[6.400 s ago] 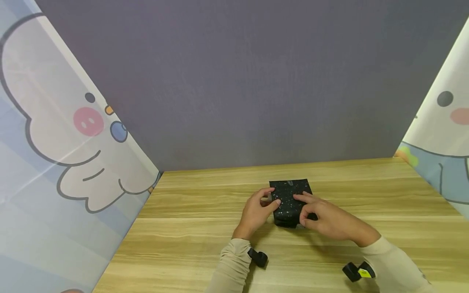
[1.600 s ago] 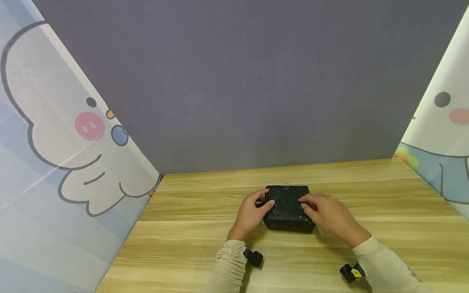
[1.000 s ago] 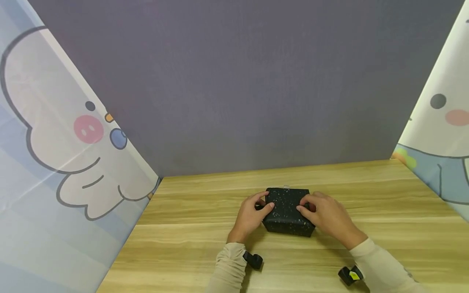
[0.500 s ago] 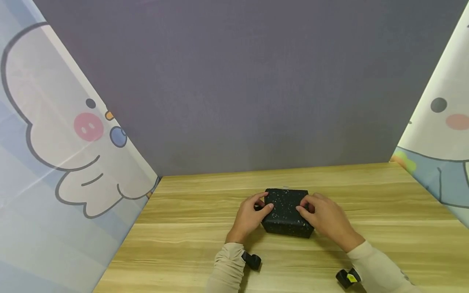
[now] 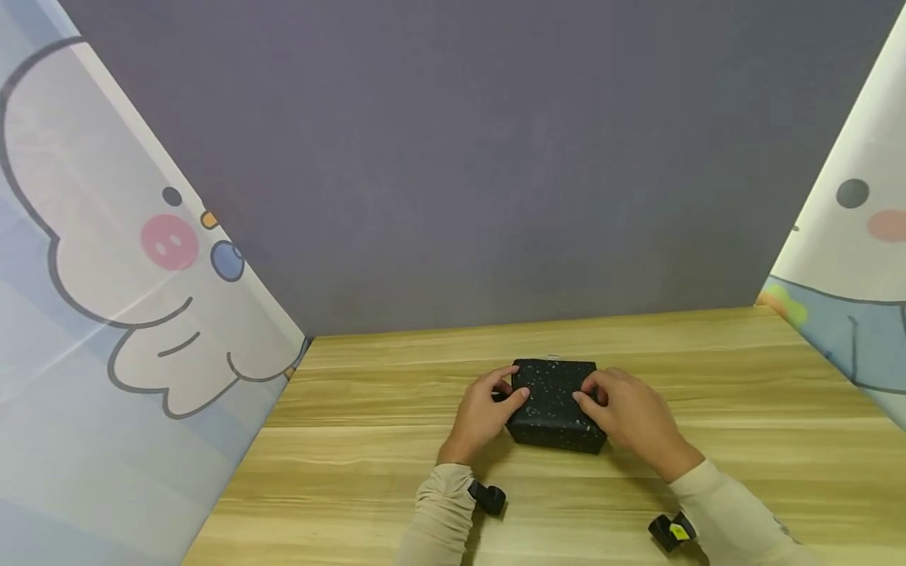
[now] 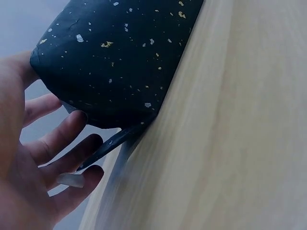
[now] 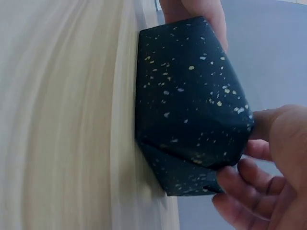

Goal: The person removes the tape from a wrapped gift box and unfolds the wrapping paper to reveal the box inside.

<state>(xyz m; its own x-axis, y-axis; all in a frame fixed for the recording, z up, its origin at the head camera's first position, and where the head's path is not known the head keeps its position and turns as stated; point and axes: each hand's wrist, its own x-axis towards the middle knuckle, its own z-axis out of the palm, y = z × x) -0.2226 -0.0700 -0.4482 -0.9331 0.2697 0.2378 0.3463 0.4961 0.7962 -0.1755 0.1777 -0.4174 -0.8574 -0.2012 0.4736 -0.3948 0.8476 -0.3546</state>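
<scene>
A box wrapped in black paper with white and gold specks [image 5: 555, 401] sits on the wooden table. My left hand [image 5: 481, 417] holds its left end, thumb on the top edge and fingers down the side. In the left wrist view, a loose paper flap [image 6: 112, 143] sticks out between the fingers of that hand, and a small translucent piece of tape [image 6: 71, 179] lies on one finger. At the right end, my right hand [image 5: 633, 413] grips the box, thumb on top. Its fingertips press the folded end paper [image 7: 184, 175] in the right wrist view.
The wooden table [image 5: 354, 456] runs back to a grey panel [image 5: 453, 173]. Cartoon-printed sheets [image 5: 106, 236] stand at both sides. A small pale strip [image 5: 552, 357] shows just behind the box. Each wrist wears a black camera [image 5: 488, 498].
Since the oldest frame the box has been turned, its long side now facing me. My right hand has shifted from the front corner to the right end. Over the last second, hardly anything moves.
</scene>
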